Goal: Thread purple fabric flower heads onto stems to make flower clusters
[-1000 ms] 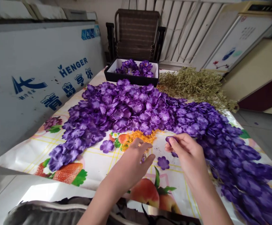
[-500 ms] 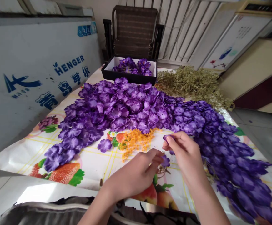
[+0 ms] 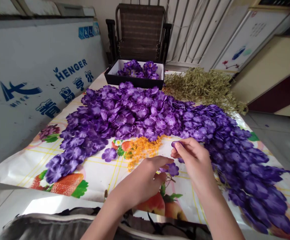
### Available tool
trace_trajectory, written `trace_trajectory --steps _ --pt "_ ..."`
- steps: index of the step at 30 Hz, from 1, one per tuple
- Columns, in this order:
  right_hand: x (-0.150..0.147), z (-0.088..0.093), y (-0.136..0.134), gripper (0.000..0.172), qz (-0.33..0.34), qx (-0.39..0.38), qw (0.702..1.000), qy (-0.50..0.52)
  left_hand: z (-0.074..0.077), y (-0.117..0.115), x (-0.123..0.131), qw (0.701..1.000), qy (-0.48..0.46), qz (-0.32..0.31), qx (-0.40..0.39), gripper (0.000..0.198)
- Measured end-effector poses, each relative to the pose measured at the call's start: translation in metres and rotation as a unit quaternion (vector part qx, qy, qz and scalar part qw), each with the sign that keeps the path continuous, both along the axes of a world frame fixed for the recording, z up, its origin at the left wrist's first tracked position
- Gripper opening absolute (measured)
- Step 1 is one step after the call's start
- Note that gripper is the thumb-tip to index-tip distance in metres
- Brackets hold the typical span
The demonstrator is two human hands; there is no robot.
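Note:
My left hand [image 3: 145, 178] is closed around a thin stem, and a purple artificial flower [image 3: 173, 169] sticks out past its fingers. Part of the stem is hidden behind the fingers. Close beside it, my right hand [image 3: 196, 158] pinches a purple petal piece [image 3: 175, 143] between thumb and fingertips. Behind both hands spreads a large pile of purple petal pieces [image 3: 140, 113]. Small orange flower centres [image 3: 143, 148] lie heaped on the tablecloth just beyond my left hand. One loose purple petal piece [image 3: 109, 154] rests left of them.
A black box [image 3: 135, 81] with finished-looking purple flowers [image 3: 137, 69] stands at the far edge. Right of it lies a tangle of green-brown stems [image 3: 202, 86]. A folding chair [image 3: 141, 33] is behind the table, and a white freezer [image 3: 30, 60] borders the left side.
My left hand has turned slightly, so more of the purple flower shows beyond its fingers. The right hand keeps its pinch on the petal piece. The view has shifted a little.

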State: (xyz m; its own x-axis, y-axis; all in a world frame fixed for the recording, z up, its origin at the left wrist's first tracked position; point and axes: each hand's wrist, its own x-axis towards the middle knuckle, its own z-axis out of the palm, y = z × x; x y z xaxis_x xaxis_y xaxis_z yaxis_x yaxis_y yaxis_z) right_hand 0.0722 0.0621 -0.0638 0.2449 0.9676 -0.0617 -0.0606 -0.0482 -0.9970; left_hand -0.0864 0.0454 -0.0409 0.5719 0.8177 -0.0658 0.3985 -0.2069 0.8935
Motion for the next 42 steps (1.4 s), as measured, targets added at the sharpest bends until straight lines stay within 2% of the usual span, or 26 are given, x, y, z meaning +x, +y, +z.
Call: trace_trajectory --steps 8,13,15,17,18,19,20,21,22,25,28,30,32,35,37,38,39,40,42 --pt "0.005 -0.001 0.0 0.019 0.001 -0.004 1.0 -0.012 0.001 0.002 0.002 0.999 -0.026 -0.038 -0.027 0.055" --pt "0.006 0.002 -0.001 0.016 -0.001 -0.001 1.0 -0.01 0.008 0.001 0.008 0.996 -0.059 -0.06 -0.015 0.046" --pt "0.005 0.005 -0.002 0.015 -0.004 -0.008 1.0 -0.01 0.013 0.001 0.0 0.998 -0.047 -0.002 0.034 0.034" --pt "0.003 0.008 -0.002 0.016 -0.014 -0.014 1.0 -0.002 0.018 0.002 -0.019 0.986 0.026 0.133 0.101 0.024" --pt "0.003 0.009 -0.002 0.016 -0.019 -0.016 1.0 0.005 0.019 0.004 -0.033 0.962 0.097 0.227 0.116 0.023" --pt "0.002 0.009 -0.001 0.015 -0.022 -0.017 1.0 0.015 0.018 0.006 -0.048 0.926 0.188 0.301 0.13 0.024" --pt "0.001 0.01 -0.001 0.015 -0.023 -0.018 0.999 0.027 0.016 0.009 -0.064 0.889 0.29 0.335 0.119 0.026" --pt "-0.001 0.01 0.0 0.015 -0.019 -0.018 0.999 0.042 0.012 0.012 -0.078 0.857 0.369 0.343 0.106 0.03" --pt "-0.002 0.01 0.001 0.015 -0.013 -0.017 0.998 0.06 0.006 0.014 -0.091 0.842 0.395 0.353 0.099 0.034" --pt "-0.008 0.011 0.002 0.015 0.014 -0.01 0.994 0.104 -0.016 0.021 -0.111 0.836 0.426 0.338 0.077 0.035" --pt "-0.015 0.014 0.001 0.016 0.044 -0.008 0.995 0.094 -0.03 0.023 -0.113 0.842 0.432 0.318 0.064 0.03" --pt "-0.018 0.017 -0.002 0.018 0.049 -0.005 0.995 0.087 -0.03 0.024 -0.112 0.848 0.427 0.309 0.063 0.022" --pt "-0.019 0.02 -0.004 0.017 0.055 0.0 0.994 0.092 -0.023 0.024 -0.11 0.854 0.413 0.309 0.069 0.017" --pt "-0.019 0.027 -0.01 0.009 0.101 0.016 0.991 0.087 -0.004 0.022 -0.1 0.865 0.367 0.33 0.089 0.016" --pt "-0.019 0.032 -0.017 0.006 0.133 0.027 0.988 0.079 0.01 0.017 -0.085 0.886 0.308 0.333 0.096 0.016" --pt "-0.019 0.035 -0.02 0.006 0.148 0.04 0.986 0.07 0.016 0.013 -0.076 0.907 0.255 0.321 0.097 0.017" --pt "-0.02 0.038 -0.024 0.006 0.162 0.059 0.983 0.055 0.021 0.008 -0.067 0.939 0.135 0.309 0.071 0.015" --pt "-0.02 0.04 -0.029 0.007 0.175 0.087 0.98 0.032 0.026 0.004 -0.058 0.953 0.045 0.296 0.041 0.013" --pt "-0.021 0.043 -0.036 0.01 0.186 0.159 0.969 -0.042 0.033 -0.005 -0.043 0.962 -0.051 0.27 0.001 0.01"
